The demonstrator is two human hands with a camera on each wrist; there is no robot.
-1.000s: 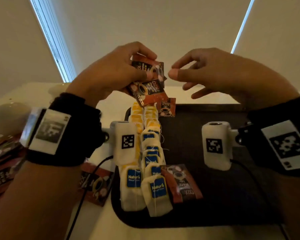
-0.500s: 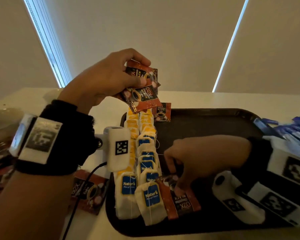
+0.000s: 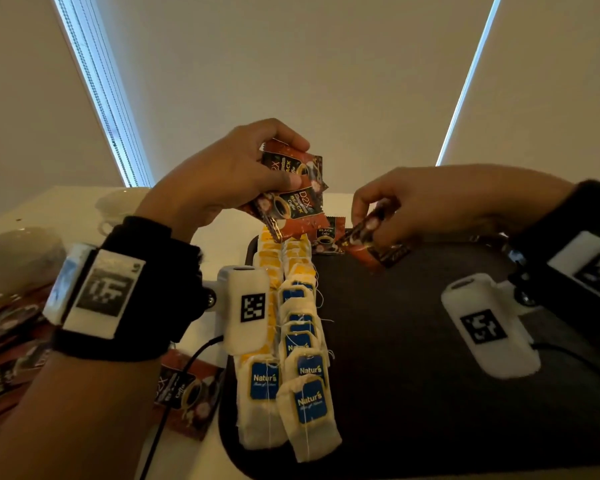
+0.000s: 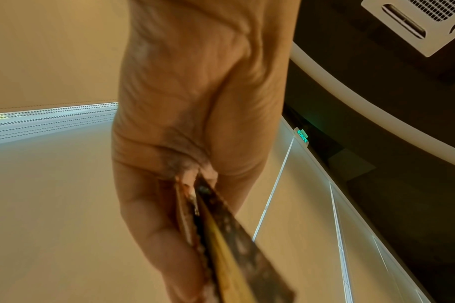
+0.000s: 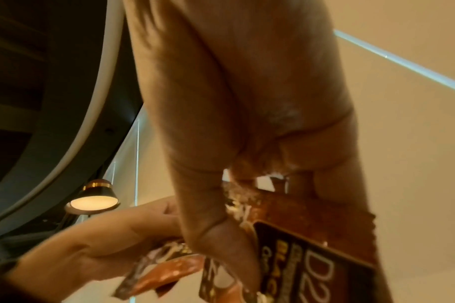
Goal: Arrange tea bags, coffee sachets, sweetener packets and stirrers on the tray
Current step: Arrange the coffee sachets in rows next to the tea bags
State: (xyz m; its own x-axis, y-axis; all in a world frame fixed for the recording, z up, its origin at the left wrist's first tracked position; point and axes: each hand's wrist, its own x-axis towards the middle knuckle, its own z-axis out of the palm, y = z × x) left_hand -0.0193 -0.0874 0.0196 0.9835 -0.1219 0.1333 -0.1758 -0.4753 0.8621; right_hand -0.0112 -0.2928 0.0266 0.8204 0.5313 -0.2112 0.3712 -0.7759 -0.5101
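My left hand is raised above the far left corner of the dark tray and grips a small bunch of red-brown coffee sachets. In the left wrist view the bunch shows edge-on between thumb and fingers. My right hand pinches a single coffee sachet just above the tray's far edge, close to the left hand. The right wrist view shows that sachet under my thumb. Two rows of tea bags lie along the tray's left side. One more coffee sachet lies at the far end of the rows.
A loose coffee sachet lies on the white table just left of the tray, under a black cable. More sachets are piled at the far left. White cups stand behind them. The tray's middle and right show bare dark surface.
My right hand went down to the sachet lying beside the nearest tea bags, picked it up and carried it to the tray's far end. The left hand stayed raised with its bunch.
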